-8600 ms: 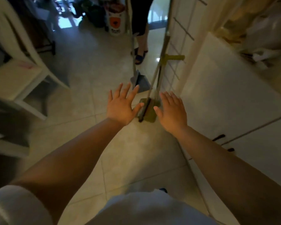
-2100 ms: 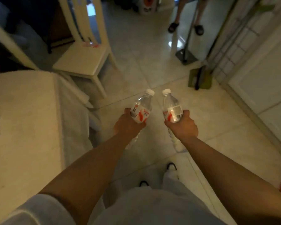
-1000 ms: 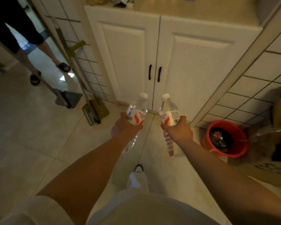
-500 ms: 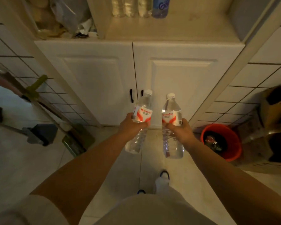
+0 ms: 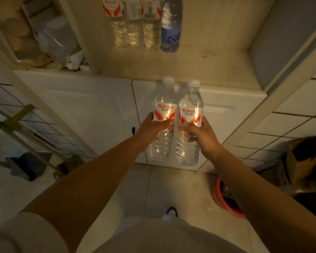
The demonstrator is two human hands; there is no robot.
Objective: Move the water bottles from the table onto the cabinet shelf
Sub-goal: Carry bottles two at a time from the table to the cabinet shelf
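Head cam, L hand [image 5: 150, 127] fingers wrapped round left bottle [image 5: 162, 121], R hand [image 5: 202, 135] round right bottle [image 5: 189, 125]

There is one camera, on the person's head. It looks forward and down, close over both arms, at the cabinet shelf [image 5: 171, 70], the white doors [image 5: 91, 114] below, and the floor [image 5: 153, 189].

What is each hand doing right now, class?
Left hand: fingers gripping the left water bottle.
Right hand: fingers gripping the right water bottle.
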